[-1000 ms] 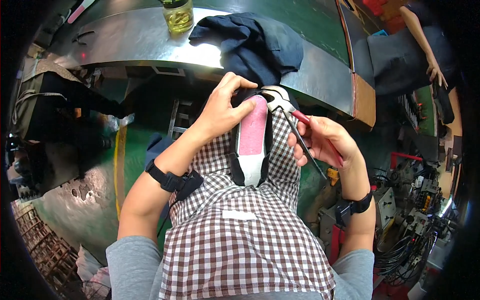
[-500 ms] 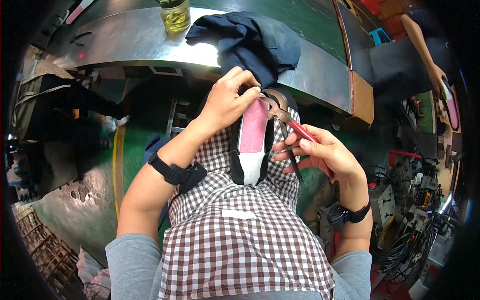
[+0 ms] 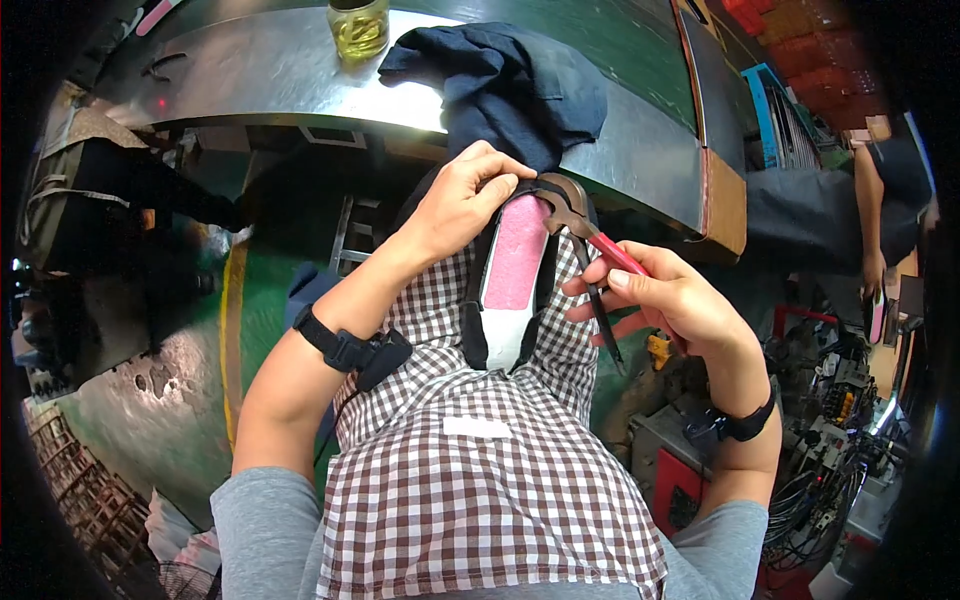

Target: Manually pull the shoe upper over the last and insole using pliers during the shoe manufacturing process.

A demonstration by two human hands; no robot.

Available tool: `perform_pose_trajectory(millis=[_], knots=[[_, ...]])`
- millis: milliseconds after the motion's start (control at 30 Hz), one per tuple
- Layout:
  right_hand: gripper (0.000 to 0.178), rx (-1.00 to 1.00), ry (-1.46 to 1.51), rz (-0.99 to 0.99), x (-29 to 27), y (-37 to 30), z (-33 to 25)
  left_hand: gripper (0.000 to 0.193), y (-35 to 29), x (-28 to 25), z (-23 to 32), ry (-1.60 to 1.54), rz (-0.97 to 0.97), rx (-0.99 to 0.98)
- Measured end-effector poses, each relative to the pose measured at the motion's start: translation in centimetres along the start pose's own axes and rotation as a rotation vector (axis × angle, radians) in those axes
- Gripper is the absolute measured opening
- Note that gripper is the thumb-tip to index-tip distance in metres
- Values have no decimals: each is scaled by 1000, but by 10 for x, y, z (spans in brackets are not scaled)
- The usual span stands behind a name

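Observation:
A shoe bottom lies sole up across my lap, with a pink insole (image 3: 515,255), a white heel part (image 3: 502,335) and black upper material (image 3: 474,325) along its sides. At the far end, my left hand (image 3: 465,195) pinches the edge of the black upper between thumb and fingers. My right hand (image 3: 685,300) holds a pair of pincers (image 3: 613,252) with one red handle and one dark handle, the fingers loosely curled round them. The metal jaws rest at the upper's edge, right of the insole's far end; their exact bite is hard to see.
Ahead stands a metal-edged bench (image 3: 270,85) with dark blue cloth (image 3: 520,90), a jar of yellowish liquid (image 3: 359,32) and a small dark tool (image 3: 163,68). At right, a co-worker's hand (image 3: 874,270) holds a pink-soled piece near machinery (image 3: 850,400).
My right hand and the pincers have shifted slightly to the right, and the handles look more spread. My left hand stays at the far end. The co-worker's arm has lowered.

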State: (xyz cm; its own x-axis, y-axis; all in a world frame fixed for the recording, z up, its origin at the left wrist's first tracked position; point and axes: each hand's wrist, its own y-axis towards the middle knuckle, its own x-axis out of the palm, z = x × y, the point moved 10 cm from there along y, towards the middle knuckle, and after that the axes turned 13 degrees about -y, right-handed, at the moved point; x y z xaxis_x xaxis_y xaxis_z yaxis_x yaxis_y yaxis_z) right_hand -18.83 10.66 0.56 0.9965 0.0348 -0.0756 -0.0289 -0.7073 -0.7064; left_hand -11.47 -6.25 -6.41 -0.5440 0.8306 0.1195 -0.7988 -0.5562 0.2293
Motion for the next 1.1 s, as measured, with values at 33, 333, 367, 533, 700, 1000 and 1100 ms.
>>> perform_pose_trajectory(millis=[33,333,367,533,700,1000,1100], knots=[[42,20,-23,-4,0,-1,-2,21,-1,1,1,4,13,-6],[27,-78,-110,50,25,14,9,46,-26,-2,15,-177,108,-101],[27,-111,-88,82,28,11,12,54,-30,0,13,-171,67,-135],[31,-213,-152,93,38,-4,22,101,-41,8,18,-194,14,-82],[24,-211,-210,149,31,-23,16,111,-47,25,16,-190,-46,-165],[13,-87,-102,19,17,-36,17,108,-49,30,20,11,84,-225],[14,-83,-100,-2,21,-38,20,108,-52,31,18,10,82,-259]])
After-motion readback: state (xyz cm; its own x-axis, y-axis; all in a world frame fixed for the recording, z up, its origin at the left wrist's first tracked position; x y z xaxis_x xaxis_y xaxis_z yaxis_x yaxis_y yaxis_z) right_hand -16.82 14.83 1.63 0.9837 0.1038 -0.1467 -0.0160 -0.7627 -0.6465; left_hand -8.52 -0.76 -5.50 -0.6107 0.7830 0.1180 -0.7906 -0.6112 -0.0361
